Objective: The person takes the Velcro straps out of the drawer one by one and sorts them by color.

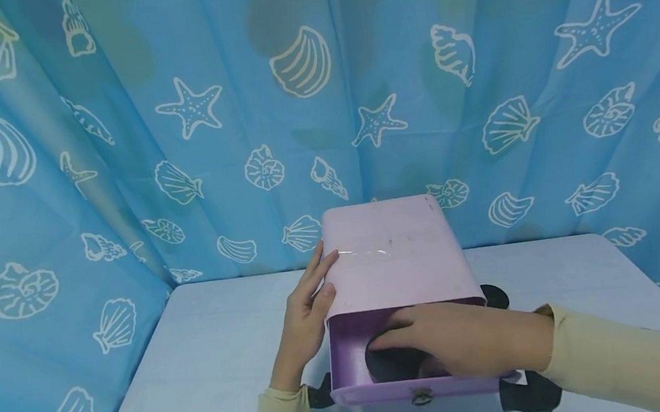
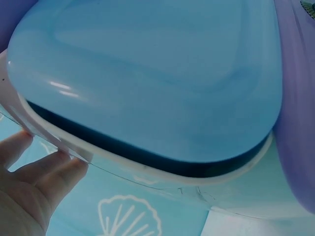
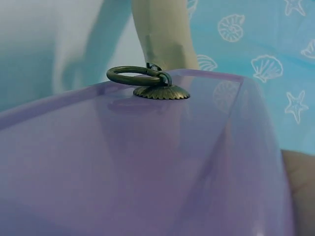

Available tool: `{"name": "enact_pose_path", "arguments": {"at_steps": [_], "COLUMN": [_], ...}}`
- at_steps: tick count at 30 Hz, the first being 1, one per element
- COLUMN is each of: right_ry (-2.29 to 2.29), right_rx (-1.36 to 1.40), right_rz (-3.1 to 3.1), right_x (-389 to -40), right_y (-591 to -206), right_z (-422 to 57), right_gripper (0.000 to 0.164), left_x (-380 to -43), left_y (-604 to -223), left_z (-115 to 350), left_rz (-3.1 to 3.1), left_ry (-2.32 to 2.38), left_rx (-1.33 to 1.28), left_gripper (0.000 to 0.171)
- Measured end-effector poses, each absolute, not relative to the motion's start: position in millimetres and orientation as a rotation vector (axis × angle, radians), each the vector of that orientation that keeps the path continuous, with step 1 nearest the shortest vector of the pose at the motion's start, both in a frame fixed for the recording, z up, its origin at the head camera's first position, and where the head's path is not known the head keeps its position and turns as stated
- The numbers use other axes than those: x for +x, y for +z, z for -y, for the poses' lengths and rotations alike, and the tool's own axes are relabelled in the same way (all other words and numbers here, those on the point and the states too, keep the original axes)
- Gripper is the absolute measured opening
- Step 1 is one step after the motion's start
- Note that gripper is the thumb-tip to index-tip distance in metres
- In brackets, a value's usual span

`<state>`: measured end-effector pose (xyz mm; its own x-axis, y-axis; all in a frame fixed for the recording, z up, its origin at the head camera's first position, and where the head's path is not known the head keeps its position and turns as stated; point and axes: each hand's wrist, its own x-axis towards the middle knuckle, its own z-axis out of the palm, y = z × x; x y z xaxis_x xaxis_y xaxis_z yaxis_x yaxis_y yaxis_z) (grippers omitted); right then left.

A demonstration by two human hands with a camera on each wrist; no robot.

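A pale pink box (image 1: 394,253) stands on the table with its purple drawer (image 1: 347,353) pulled out towards me. My left hand (image 1: 304,311) lies along the box's left side, its fingers extended and touching the casing; in the left wrist view, fingertips (image 2: 74,167) meet the pale casing edge. My right hand (image 1: 456,336) reaches into the drawer, its fingers around a black rounded object (image 1: 393,364) whose kind is unclear. The drawer front carries a brass ring pull (image 3: 133,76). The palm and the object's far side are hidden.
Black patches show beside the box, one at its lower left (image 1: 321,392) and one at its lower right (image 1: 532,393). A blue rounded panel (image 2: 162,88) sits within the casing rim. Behind the white table (image 1: 212,350) hangs a blue shell-patterned curtain (image 1: 237,109).
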<state>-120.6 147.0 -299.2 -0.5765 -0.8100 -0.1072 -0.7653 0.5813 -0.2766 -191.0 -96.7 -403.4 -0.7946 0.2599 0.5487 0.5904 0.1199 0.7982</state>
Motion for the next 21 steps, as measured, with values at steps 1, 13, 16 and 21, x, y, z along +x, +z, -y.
{"name": "enact_pose_path", "arguments": {"at_steps": [1,13,16,21], "right_ry": [-0.312,-0.796,-0.909,-1.107], "right_rx": [-1.29,-1.083,-1.064,-1.01], "right_rz": [-2.594,-2.389,-2.314,-2.208], "right_x": [-121,-122,-121,-118], "right_y": [-300,-295,-294,-295], "right_z": [-148,-166,-170,-177], "right_gripper": [0.054,0.046,0.044,0.04], "left_x": [-191,-190,-190,-189], "left_y": [-404,-403,-402,-402], "left_z": [97,95,96,96], "left_rz": [2.129,2.131,2.131,2.125], "left_ry": [-1.725,-1.709,-1.709,-1.705], "left_rx": [-0.834,-0.822,-0.823,-0.826], "left_gripper": [0.045,0.046,0.046,0.046]}}
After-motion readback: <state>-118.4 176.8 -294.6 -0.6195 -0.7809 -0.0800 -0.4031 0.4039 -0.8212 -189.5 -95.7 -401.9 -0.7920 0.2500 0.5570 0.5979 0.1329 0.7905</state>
